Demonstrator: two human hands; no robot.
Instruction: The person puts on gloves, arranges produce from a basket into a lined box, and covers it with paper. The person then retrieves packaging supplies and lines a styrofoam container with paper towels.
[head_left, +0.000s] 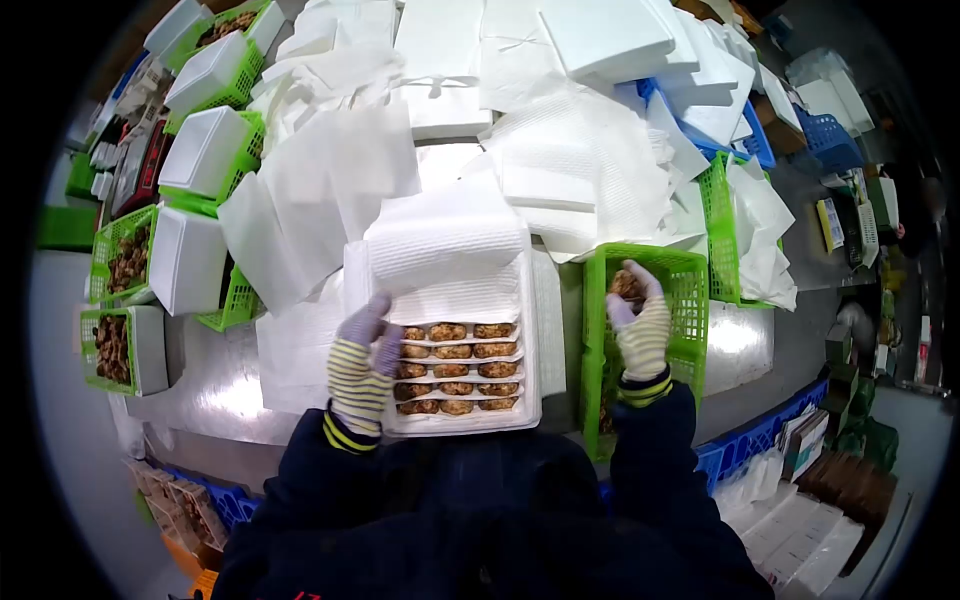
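Note:
A white foam box stands in front of me, with rows of brown, knobbly pieces lying between folds of white paper. My left hand, in a striped glove with purple fingers, is at the box's left edge beside the rows, its fingers apart and nothing seen in them. Over the green basket to the right of the box, my right hand wears a matching glove. Its thumb and fingers are closed round a brown piece.
White paper sheets are heaped behind the box. Green baskets of brown pieces and white foam boxes line the left side. Another green basket with paper stands at the right, near a blue crate.

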